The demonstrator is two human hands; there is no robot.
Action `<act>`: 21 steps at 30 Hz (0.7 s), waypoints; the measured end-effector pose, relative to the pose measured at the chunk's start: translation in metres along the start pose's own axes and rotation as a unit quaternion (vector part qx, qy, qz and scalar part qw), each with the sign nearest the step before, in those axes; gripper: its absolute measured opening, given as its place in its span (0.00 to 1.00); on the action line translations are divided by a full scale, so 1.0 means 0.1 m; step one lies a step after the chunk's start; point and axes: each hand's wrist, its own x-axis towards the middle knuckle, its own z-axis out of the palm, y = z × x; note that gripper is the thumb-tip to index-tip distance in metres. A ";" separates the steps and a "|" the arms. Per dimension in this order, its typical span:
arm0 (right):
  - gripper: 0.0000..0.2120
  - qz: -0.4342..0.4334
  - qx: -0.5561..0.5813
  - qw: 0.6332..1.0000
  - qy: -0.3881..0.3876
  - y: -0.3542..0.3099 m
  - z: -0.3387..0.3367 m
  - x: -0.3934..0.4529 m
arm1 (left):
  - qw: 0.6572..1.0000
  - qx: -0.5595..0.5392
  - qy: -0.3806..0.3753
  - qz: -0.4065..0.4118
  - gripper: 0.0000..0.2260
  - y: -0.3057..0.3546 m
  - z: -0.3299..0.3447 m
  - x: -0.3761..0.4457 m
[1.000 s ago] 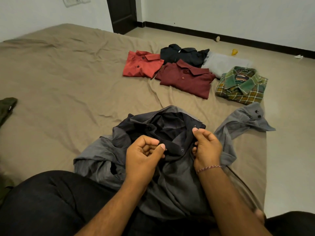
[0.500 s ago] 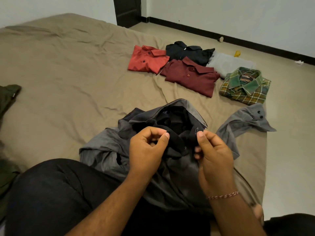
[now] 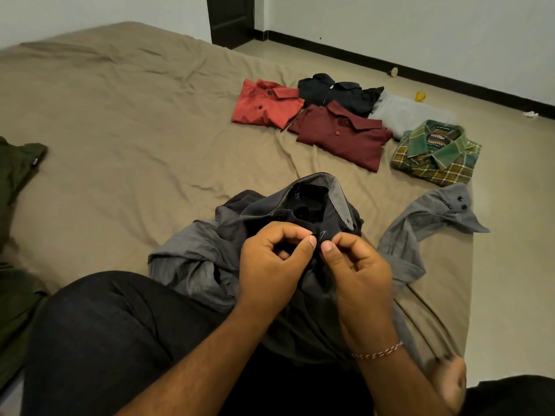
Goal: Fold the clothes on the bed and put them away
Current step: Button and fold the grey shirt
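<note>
Hands closed in since earlier; left hand point(image 3: 274, 261), right hand point(image 3: 357, 265) each grip pinching grey shirt point(image 3: 300, 205) placket.

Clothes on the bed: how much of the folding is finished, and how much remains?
Done: five folded pieces lie together, among them the red shirt, maroon shirt and checked shirt. In hand: the grey shirt, unfolded; the left hand and right hand pinch its front near the collar. Left: folding it, the dark green garment at the bed's edge, and putting everything away.
</note>
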 end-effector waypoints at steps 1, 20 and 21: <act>0.03 -0.002 0.000 1.000 0.013 0.01 0.00 0.00 | 1.000 0.005 -0.003 0.006 0.04 -0.01 0.00 0.00; 0.07 -0.085 -0.104 0.991 -0.027 0.02 -0.03 0.00 | 0.998 0.059 0.003 0.007 0.04 -0.05 0.02 0.00; 0.07 -0.088 -0.107 0.990 -0.024 0.03 -0.03 0.01 | 0.998 0.058 -0.002 0.009 0.04 -0.06 0.02 0.01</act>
